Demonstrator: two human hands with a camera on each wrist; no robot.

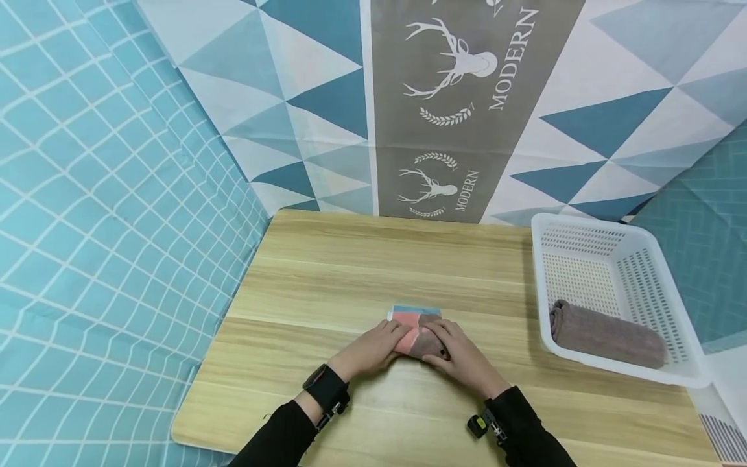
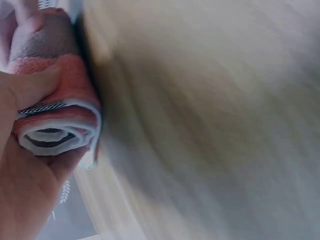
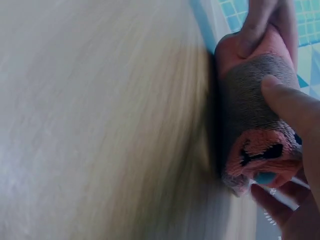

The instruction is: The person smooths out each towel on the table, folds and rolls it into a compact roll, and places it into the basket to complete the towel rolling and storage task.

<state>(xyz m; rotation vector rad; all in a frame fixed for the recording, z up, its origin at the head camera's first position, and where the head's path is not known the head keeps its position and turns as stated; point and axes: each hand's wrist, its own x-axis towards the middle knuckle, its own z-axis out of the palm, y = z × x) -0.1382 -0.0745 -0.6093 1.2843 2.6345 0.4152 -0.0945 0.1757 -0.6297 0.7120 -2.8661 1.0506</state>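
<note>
A small pink and grey towel (image 1: 407, 319), partly rolled up, lies between both hands near the middle of the wooden table. A light blue strip shows along its far edge. My left hand (image 1: 373, 345) grips the roll's left end. In the left wrist view the thumb lies along the pink part of the towel (image 2: 82, 82), and the spiral of layers with pale edging shows at that end. My right hand (image 1: 465, 359) holds the right end. The right wrist view shows its thumb on the grey band of the towel (image 3: 245, 95), above a dark printed pattern.
To the right, a white perforated basket (image 1: 539, 285) stands on the wooden table (image 1: 327, 259). Inside it lies a rolled grey-brown towel (image 1: 607, 334). Patterned cloth (image 1: 327, 130) hangs behind the table, and blue checked cloth (image 1: 105, 259) covers the left side.
</note>
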